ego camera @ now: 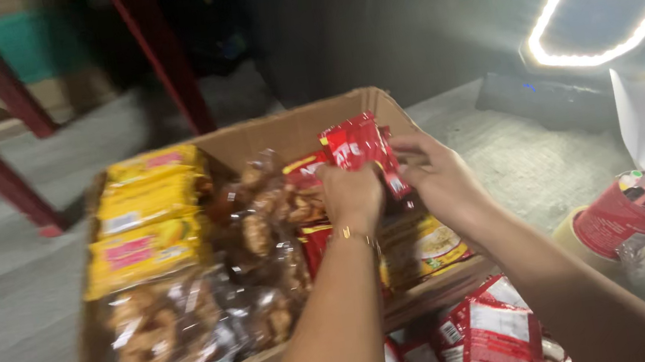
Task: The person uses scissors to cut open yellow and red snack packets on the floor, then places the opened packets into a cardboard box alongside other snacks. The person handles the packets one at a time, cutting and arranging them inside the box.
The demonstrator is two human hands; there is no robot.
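Above the cardboard box point(294, 130) at frame centre, left hand point(351, 194) and right hand point(438, 176) together pinch upright red sachets point(355, 144), long axis near vertical, between them.

You are in a small shop's packing corner: cardboard box point(294, 130) of snack packets point(143, 252), ring light point(605, 7), pen cup point(618, 219).

Head view, close, downward over carton point(294, 130)
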